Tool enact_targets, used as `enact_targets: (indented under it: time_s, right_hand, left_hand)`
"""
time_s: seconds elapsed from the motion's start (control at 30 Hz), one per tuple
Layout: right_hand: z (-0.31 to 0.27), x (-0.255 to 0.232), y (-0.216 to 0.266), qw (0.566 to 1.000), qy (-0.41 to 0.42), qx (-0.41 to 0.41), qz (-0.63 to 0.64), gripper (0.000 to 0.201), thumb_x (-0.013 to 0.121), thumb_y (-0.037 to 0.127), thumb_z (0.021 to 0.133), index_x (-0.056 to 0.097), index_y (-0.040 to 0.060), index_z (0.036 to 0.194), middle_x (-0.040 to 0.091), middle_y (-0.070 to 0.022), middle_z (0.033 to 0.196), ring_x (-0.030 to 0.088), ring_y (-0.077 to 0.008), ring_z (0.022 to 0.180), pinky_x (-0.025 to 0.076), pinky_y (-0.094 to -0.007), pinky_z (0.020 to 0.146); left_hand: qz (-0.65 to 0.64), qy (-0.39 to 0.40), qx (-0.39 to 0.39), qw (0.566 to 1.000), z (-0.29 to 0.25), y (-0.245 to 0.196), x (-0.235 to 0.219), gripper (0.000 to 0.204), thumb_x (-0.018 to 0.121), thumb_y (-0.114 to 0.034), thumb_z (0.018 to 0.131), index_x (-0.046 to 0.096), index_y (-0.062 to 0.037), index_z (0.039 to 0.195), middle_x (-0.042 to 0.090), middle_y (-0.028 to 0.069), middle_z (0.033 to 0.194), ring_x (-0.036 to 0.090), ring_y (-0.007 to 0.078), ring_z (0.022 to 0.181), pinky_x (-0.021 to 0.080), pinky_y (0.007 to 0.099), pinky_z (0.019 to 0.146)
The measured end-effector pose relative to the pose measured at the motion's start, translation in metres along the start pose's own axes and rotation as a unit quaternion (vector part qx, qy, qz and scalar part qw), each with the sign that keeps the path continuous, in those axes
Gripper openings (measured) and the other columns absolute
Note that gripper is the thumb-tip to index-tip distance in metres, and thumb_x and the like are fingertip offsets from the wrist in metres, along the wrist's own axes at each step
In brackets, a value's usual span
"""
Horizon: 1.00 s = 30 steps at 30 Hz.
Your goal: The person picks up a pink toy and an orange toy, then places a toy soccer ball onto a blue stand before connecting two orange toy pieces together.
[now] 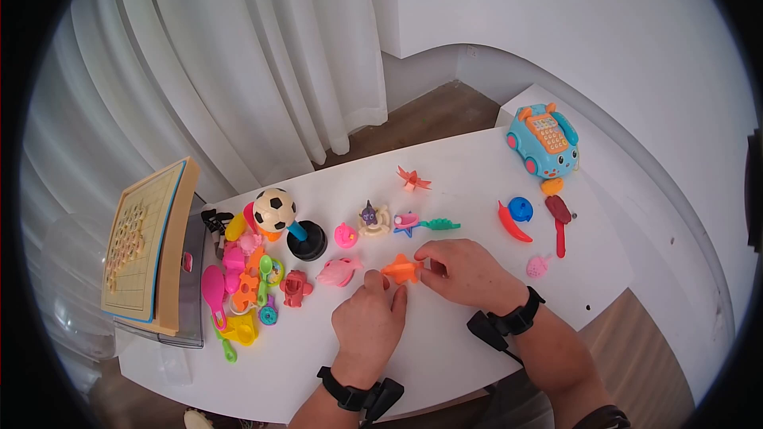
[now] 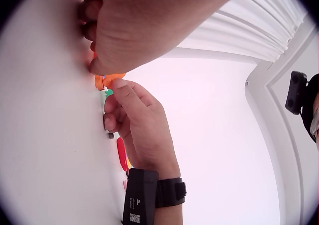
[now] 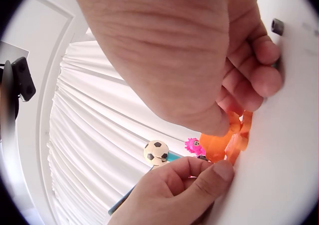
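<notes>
A: We start nearest us: our left hand [image 1: 367, 319], narrow, thumb and finger pinching the near left end of the orange toy [image 1: 403, 269].

B: And our right hand [image 1: 469, 274]?

A: Narrow too, thumb and finger closed on the toy's right end! So it sits between both hands, low over the middle of the desk [image 1: 469, 167]; whether it touches the top, we can't tell.

B: Looking outward, we have the pink toy [image 1: 339, 272] just left of it, and beyond our fingers the green toy [image 1: 439, 224], beside the star [image 1: 407, 229].

A: Left of those, we spot the pale ring [image 1: 373, 229] with a purple figure [image 1: 369, 213] on it.

B: Farther out, there's the red flower [image 1: 412, 180], and over on the far right, the blue phone [image 1: 548, 139], upright, an orange piece [image 1: 551, 187] just beside it.

A: Behind it all, we see the white curtain [image 1: 238, 56] hanging in folds!
</notes>
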State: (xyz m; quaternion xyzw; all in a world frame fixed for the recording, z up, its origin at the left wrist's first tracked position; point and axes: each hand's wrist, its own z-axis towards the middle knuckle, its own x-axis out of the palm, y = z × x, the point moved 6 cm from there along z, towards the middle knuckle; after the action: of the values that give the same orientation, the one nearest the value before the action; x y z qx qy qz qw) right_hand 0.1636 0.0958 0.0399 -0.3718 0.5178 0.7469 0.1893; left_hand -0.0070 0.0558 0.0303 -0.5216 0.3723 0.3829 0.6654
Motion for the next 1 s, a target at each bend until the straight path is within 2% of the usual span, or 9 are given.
enact_targets:
  time_s: [0.53, 1.0]
  right_hand:
    - [0.0004, -0.0033, 0.0014, 1.000, 0.008, -0.008, 0.009, 0.013, 0.074, 0.012, 0.089, 0.067, 0.0034, 0.095, 0.069, -0.0124, 0.080, 0.069, -0.0297, 0.072, 0.055, -0.0386, 0.067]
    - [0.0010, -0.0059, 0.0012, 0.999, 0.020, -0.026, 0.037, 0.010, 0.074, 0.010, 0.089, 0.070, 0.0038, 0.097, 0.069, -0.0111, 0.080, 0.067, -0.0277, 0.072, 0.053, -0.0381, 0.067]
  left_hand:
    - [-0.004, 0.015, -0.013, 1.000, 0.0007, -0.0005, -0.0010, 0.041, 0.076, -0.030, 0.094, 0.057, -0.0046, 0.119, 0.075, 0.0133, 0.082, 0.075, 0.0316, 0.070, 0.058, 0.0417, 0.059]
    - [-0.016, 0.005, -0.003, 1.000, 0.0001, 0.0022, 0.0012, 0.050, 0.077, -0.029, 0.092, 0.056, -0.0015, 0.128, 0.074, 0.0151, 0.079, 0.074, 0.0315, 0.067, 0.057, 0.0411, 0.056]
